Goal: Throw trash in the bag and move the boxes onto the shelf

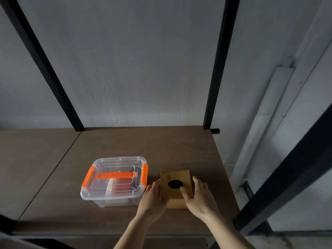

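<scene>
Wooden box [177, 188] sits on shelf [125, 146], right of clear tub [115, 180]. Left hand [152, 196], right hand [201, 196] flank it, fingers half-curled against sides, loose hold. Tip: nudge square, let go flat, don't bump tub.

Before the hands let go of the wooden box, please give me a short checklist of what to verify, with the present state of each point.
1. Wooden box rests flat on the shelf: ok.
2. Box is apart from the clear plastic container: ok.
3. Box is away from the shelf's right edge: ok.
4. Left hand and right hand flank the box: ok.
5. Firm grip on the box: cannot tell.
6. Container lid latched: cannot tell.
</scene>
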{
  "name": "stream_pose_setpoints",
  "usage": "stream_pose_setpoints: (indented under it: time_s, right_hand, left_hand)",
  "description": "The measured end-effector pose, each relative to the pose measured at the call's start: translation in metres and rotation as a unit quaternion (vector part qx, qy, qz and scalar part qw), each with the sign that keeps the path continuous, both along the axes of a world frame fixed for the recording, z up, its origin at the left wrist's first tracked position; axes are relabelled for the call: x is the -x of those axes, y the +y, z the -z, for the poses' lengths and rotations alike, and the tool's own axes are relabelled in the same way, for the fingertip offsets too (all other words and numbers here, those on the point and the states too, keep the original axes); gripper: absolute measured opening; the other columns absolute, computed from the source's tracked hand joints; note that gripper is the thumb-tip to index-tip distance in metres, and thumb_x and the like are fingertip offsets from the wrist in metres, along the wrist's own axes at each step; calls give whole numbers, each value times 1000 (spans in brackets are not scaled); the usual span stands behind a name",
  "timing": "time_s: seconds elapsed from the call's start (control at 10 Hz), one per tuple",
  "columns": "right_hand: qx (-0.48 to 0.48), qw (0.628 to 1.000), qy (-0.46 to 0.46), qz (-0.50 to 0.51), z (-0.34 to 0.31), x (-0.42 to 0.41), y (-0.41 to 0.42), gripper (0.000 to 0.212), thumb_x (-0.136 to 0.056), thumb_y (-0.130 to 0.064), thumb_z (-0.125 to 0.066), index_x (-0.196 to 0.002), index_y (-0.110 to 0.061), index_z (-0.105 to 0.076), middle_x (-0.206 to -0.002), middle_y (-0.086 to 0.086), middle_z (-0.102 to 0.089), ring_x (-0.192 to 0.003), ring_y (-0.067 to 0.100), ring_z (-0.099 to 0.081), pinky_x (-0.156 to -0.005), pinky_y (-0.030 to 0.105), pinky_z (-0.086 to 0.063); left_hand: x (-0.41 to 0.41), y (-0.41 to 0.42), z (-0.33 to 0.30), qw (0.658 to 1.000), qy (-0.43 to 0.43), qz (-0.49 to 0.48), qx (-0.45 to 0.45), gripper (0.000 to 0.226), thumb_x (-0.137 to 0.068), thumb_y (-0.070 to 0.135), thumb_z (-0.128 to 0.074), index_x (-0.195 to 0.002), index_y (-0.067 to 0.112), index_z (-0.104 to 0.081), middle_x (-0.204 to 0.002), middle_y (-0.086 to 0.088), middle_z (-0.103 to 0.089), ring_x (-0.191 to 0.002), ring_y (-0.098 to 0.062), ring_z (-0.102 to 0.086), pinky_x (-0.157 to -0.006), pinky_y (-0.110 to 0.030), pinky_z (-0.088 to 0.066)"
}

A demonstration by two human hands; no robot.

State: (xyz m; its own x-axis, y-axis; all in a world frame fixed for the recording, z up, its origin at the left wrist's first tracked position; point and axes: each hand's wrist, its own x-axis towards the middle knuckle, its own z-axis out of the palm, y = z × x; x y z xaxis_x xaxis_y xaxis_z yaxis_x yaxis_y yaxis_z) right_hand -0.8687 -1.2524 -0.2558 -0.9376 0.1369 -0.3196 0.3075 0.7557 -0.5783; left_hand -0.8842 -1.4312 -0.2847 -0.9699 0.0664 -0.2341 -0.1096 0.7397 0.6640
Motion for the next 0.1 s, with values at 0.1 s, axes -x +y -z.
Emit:
stream_pose_setpoints:
  time_s: [0.1]
  right_hand:
    - [-99, 994, 20, -42, -18, -19, 2, 87, -88, -77, -32, -158, -27, -16, -160, 6, -30, -146, 30, -32, -113, 51, -35]
  left_hand:
    - [-15, -9, -26, 995, 39, 58, 69, 60, -86, 46, -53, -144, 43, -37, -139, 10, -51, -125, -14, -51, -97, -38, -51]
